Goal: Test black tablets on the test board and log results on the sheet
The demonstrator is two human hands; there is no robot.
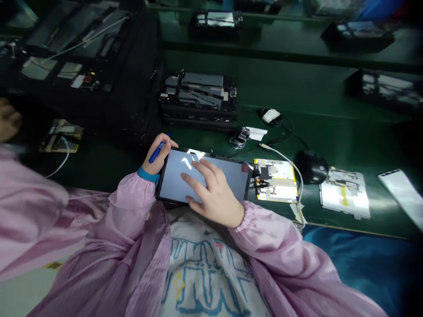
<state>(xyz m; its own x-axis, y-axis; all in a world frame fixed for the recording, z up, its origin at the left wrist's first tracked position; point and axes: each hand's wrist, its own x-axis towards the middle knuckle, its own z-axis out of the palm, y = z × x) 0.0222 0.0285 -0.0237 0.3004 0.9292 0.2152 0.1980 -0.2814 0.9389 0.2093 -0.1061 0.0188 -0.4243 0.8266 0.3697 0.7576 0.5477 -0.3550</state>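
Observation:
A tablet [175, 176] with a lit, pale screen is held near my body at the bench edge. My left hand [157, 152] grips its left upper side, and a blue pen [156, 152] is tucked between the fingers of that same hand. Over the screen, my right hand [214, 189] is open with its fingers spread; whether the tips touch the glass I cannot tell. Cables run from the tablet's right side towards an opened device [277, 180] with a yellow edge and bare circuitry.
Black trays of device parts [198, 97] stand behind the tablet, with a tall stack [99, 66] to the left. On the right lie a white cable [284, 154], a black mouse-like object [312, 167] and another opened device [345, 193]. A co-worker's hand [9, 119] is at far left.

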